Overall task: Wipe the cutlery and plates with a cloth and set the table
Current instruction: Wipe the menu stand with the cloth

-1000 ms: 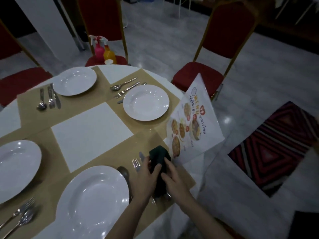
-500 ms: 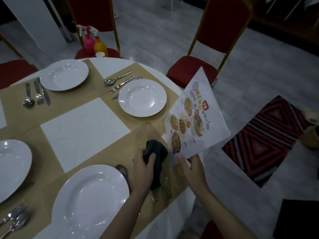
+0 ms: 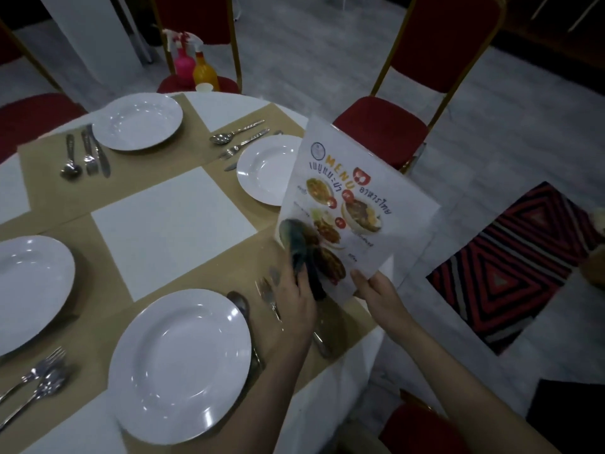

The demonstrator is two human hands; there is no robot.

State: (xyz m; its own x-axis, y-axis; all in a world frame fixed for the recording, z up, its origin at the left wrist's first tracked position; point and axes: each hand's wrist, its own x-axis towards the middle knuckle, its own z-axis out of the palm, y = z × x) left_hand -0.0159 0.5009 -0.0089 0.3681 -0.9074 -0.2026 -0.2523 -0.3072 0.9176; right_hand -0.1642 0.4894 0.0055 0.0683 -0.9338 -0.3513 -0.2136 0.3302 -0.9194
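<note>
My right hand (image 3: 376,290) grips the lower corner of a laminated menu sheet (image 3: 366,204) and holds it tilted up over the table's right edge. My left hand (image 3: 294,296) holds a dark cloth (image 3: 301,253) pressed against the menu's lower left face. Under my left hand a spoon (image 3: 240,304), a fork (image 3: 266,291) and a partly hidden knife lie on the brown placemat beside the near white plate (image 3: 180,365). Three more white plates (image 3: 32,286) (image 3: 137,121) (image 3: 262,168) sit at the other places, each with cutlery alongside.
A round table (image 3: 170,221) carries a white cloth and brown placemats. Red chairs (image 3: 409,103) ring it. Pink and orange spray bottles (image 3: 193,65) stand on the far chair's seat. A striped red rug (image 3: 510,263) lies on the floor at the right.
My right hand let go of the cloth, took the menu's corner and lifted it over the table. My left hand carried the cloth up off the cutlery onto the menu.
</note>
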